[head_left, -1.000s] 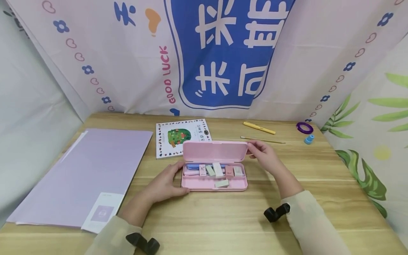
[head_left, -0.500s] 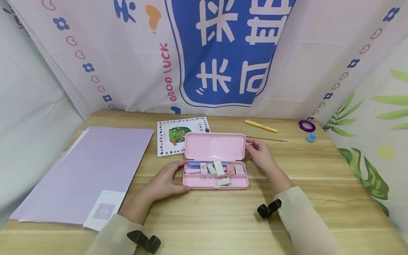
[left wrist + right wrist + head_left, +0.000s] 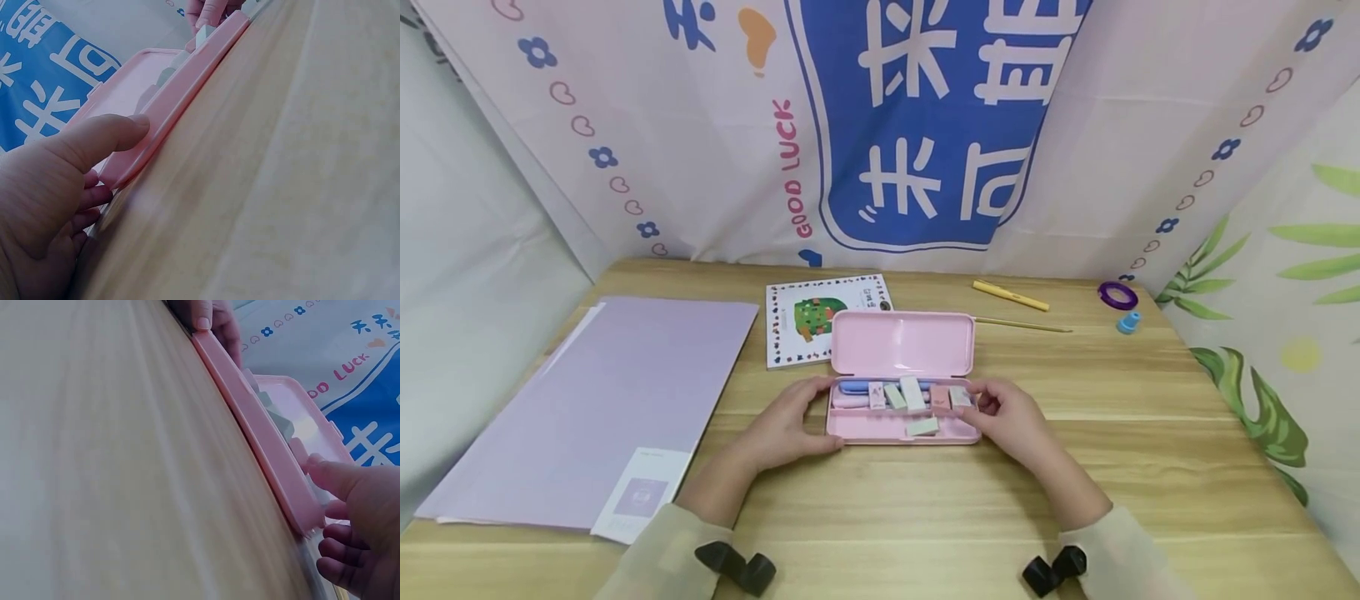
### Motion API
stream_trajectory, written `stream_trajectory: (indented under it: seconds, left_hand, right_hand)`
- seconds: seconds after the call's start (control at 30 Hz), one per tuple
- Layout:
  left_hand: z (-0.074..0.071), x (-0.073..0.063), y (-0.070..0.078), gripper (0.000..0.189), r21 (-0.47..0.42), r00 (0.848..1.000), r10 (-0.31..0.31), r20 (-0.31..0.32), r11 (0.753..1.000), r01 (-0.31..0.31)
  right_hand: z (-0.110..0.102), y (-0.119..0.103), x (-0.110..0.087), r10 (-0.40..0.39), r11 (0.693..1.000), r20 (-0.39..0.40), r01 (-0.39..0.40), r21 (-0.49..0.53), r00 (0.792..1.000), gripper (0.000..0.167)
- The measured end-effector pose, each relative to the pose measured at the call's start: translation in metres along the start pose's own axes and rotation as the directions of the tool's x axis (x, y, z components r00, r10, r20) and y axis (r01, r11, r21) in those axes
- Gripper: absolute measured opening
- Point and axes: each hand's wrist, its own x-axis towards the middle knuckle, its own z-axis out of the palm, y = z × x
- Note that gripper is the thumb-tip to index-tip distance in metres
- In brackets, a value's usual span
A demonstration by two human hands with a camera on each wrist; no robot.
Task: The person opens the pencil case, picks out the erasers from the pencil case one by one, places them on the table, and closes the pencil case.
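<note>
A pink pencil case (image 3: 857, 428) lies on the table with its lid (image 3: 902, 343) raised. Inside, a blue pen (image 3: 856, 387) and a pink pen (image 3: 850, 402) lie under several erasers; a pale green eraser (image 3: 922, 427) sits in the front compartment. My left hand (image 3: 781, 427) grips the case's left end, thumb (image 3: 134, 128) on the front wall and fingers round the side. At the other end, thumb and index finger of my right hand (image 3: 1017, 423) pinch the white eraser (image 3: 958, 397), beside a salmon-pink eraser (image 3: 940, 400). Its remaining fingers (image 3: 340, 550) curl outside the case.
Behind the case lies a picture book (image 3: 782, 325), partly covered by the lid. Large lilac sheets (image 3: 617, 400) with a white card (image 3: 658, 467) lie left. Back right are a yellow pen (image 3: 1011, 296), a thin brown stick (image 3: 1030, 325), a purple tape ring (image 3: 1101, 293) and a small blue object (image 3: 1127, 322).
The lid has tipped further back. My right hand has let go of the lid's right edge and come down to the white eraser. The left hand keeps its grip on the case.
</note>
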Motion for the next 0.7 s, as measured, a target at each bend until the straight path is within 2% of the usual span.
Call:
stream_trajectory:
  seconds: [0.2, 0.5, 0.7]
  left_hand:
    - [0.0004, -0.0002, 0.0003, 0.087, -0.002, 1.0, 0.0, -0.002, 1.0, 0.0]
    - [0.0012, 0.0003, -0.0004, 0.088, 0.003, 1.0, -0.008, 0.005, 1.0, 0.008]
    - [0.0014, 0.0, -0.0005, 0.087, 0.01, 1.0, -0.009, 0.006, 1.0, 0.009]
  right_hand:
    - [0.0066, -0.0007, -0.0007, -0.038, 0.995, -0.059, 0.033, -0.089, 0.998, 0.034]
    - [0.0045, 0.0011, 0.0015, -0.059, 0.989, -0.048, 0.051, -0.142, 0.997, 0.03]
    - [0.0047, -0.0032, -0.0007, -0.078, 0.985, -0.086, 0.064, -0.158, 0.993, 0.028]
